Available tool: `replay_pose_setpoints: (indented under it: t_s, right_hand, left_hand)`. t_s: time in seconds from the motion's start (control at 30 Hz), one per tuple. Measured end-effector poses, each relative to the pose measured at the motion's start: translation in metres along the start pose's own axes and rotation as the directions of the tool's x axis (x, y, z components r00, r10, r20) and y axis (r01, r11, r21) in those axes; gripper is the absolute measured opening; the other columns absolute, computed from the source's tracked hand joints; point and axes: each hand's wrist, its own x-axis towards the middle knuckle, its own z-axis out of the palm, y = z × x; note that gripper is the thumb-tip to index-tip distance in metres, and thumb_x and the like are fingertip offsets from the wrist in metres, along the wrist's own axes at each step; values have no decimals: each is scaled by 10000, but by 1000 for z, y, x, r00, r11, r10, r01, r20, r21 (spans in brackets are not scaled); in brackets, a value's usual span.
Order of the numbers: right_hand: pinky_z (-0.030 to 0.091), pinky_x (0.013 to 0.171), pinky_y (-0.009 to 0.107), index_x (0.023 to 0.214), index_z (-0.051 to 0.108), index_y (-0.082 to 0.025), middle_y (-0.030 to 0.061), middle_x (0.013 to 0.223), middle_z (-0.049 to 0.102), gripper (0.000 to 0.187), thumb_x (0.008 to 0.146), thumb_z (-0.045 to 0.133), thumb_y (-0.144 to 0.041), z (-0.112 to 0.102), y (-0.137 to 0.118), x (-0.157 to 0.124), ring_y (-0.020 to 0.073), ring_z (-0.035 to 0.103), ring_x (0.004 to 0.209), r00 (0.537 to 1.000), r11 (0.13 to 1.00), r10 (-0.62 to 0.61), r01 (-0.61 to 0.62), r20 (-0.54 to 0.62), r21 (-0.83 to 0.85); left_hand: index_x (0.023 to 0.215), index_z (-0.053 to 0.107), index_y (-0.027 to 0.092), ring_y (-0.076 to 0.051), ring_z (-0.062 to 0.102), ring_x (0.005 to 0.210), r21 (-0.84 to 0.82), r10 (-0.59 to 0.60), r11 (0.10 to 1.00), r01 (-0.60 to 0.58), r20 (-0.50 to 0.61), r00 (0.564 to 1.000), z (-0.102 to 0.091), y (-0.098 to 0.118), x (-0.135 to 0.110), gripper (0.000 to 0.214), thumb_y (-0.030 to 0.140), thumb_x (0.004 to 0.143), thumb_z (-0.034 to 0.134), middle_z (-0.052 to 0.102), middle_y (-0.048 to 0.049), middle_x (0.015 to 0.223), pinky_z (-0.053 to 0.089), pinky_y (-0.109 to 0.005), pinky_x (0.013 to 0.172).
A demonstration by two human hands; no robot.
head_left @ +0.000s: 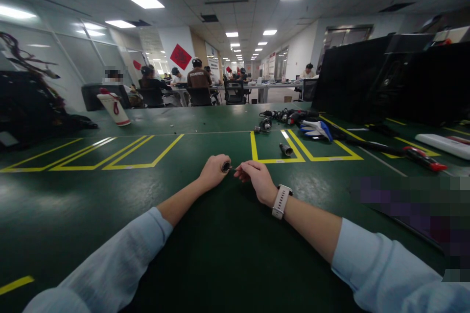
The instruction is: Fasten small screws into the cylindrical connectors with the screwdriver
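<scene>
Dark cylinder [225, 167] gripped in your left hand [213, 172], thin piece [234, 169] pinched in your right hand [257, 179].
Your left grip is closed round the cylinder, its round end facing right. Your right grip holds the thin piece, too small to name, lying left-to-right with its tip just at that end. Both hands sit low over the green desk [220, 254]. Out past your right hand, a second cylinder [285, 149] lies in a yellow-taped box [275, 160], well apart.
</scene>
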Motion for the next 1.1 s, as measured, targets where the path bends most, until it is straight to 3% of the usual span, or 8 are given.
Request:
replay_pose_setpoints:
  t_s: [0.13,0.37,0.57,0.67,0.93,1.1]
  right_hand:
    - [387,555,256,633,615,-149,29,600,634,152,707,560,-269,-2,1,4,116,524,554,995,980,103,-103,11,169]
    - [402,586,260,667,621,-159,37,648,660,167,725,562,-303,-5,4,8,119,543,577,990,955,141,-143,27,261]
    - [392,566,264,653,622,-162,22,618,619,191,748,546,-309,-2,4,2,127,527,588,998,998,-66,67,-23,19]
    - [393,565,269,648,625,-158,28,626,624,189,748,537,-292,1,2,-1,128,522,582,998,997,-59,58,-6,-44]
    - [397,564,257,655,621,-148,39,613,653,164,731,555,-277,-4,4,5,116,539,550,986,951,165,-162,11,262]
    - [408,588,262,679,624,-159,39,650,654,167,731,573,-309,-3,2,3,128,547,596,996,966,92,-93,15,240]
  left_hand:
    - [663,497,167,-122,470,595,-53,1,999,-1,5,1000,-1,-2,0,110,238,736,537,508,19,642,378,-241,572]
    - [670,498,156,-98,447,554,-255,-10,967,11,5,1000,0,-3,1,146,280,727,551,481,39,616,371,-213,530]
    - [643,496,164,-120,462,581,-102,-16,995,16,5,1000,-2,1,1,105,217,715,550,490,23,618,358,-232,547]
    - [638,499,167,-127,465,592,-55,-1,998,2,18,1000,-2,3,0,74,163,691,550,494,22,614,358,-243,568]
    - [657,490,156,-101,449,561,-236,-9,972,6,-10,1000,0,-1,0,144,264,723,560,477,35,611,371,-213,532]
    - [648,500,152,-95,444,554,-257,-39,966,34,-13,999,1,-1,0,161,279,714,574,478,40,604,365,-209,525]
